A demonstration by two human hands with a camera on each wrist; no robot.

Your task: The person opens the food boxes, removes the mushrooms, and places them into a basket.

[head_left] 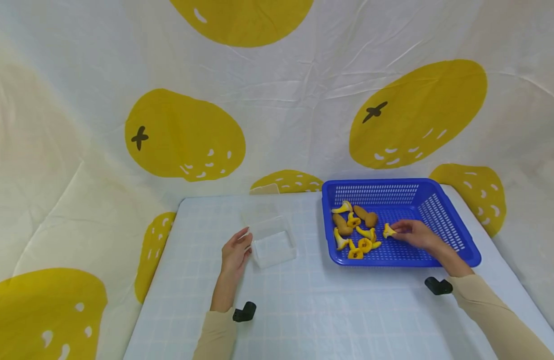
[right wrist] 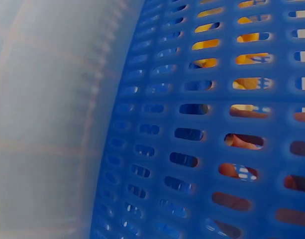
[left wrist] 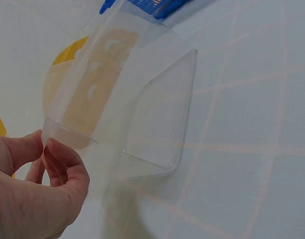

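Note:
My left hand (head_left: 234, 252) pinches the left rim of a clear plastic container (head_left: 274, 249) standing on the table. The left wrist view shows thumb and fingertips meeting on the thin edge of the container (left wrist: 157, 119). Over to the right, my right hand (head_left: 415, 234) reaches into a blue slotted basket (head_left: 376, 182) and pinches a small yellow chanterelle mushroom (head_left: 387, 231). More yellow chanterelles (head_left: 340, 240) and several brown mushroom-like pieces (head_left: 342, 225) lie in the basket's left half. In the right wrist view the basket wall (right wrist: 192, 129) hides most of that hand.
A light-blue checked cloth covers the table (head_left: 322, 310). Behind the container stands a clear, faint panel (head_left: 261, 205), overlapping it in this view. A white curtain with yellow fruit prints (head_left: 299, 80) hangs at the back and sides.

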